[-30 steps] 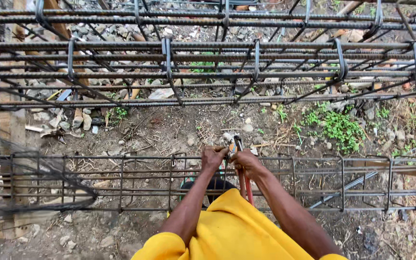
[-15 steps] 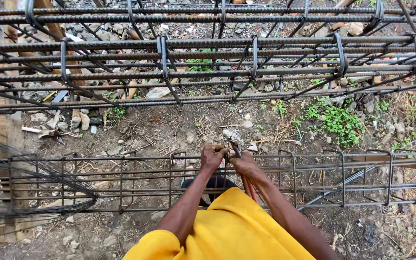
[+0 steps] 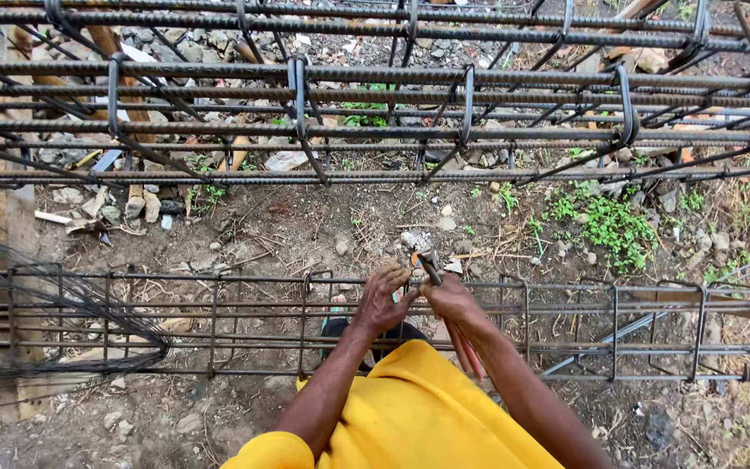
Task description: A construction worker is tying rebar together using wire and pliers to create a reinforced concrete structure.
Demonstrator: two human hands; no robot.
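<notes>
Hands at a rebar cage, seen from above. Left hand (image 3: 384,300), fingers curled and pressed down, grips the top bar of the near rebar cage (image 3: 219,326), a long box of ribbed, rust-brown steel rods bound by thin rectangular stirrups that spans the lower half of the frame. Right hand (image 3: 449,295) is closed around a pair of pincers (image 3: 431,265); the dark metal head projects just above the knuckles at centre frame, beside the left fingertips, and the reddish handles (image 3: 466,352) run down along the forearm. Whether the pincer jaws bite a tie wire cannot be told. Both forearms emerge from a smooth yellow shirt (image 3: 418,417) at the bottom centre. A bundle of fine dark wire (image 3: 62,321) sweeps in a curve across the lower left of the cage. A second, heavier cage (image 3: 375,122) of thicker ribbed bars with dark hooked stirrups crosses the upper third of the frame. Between the two cages lies bare, crumbly soil (image 3: 305,226) strewn with pale stones, with a patch of green weeds (image 3: 609,226) at right and a rough timber post (image 3: 10,226) at left.
</notes>
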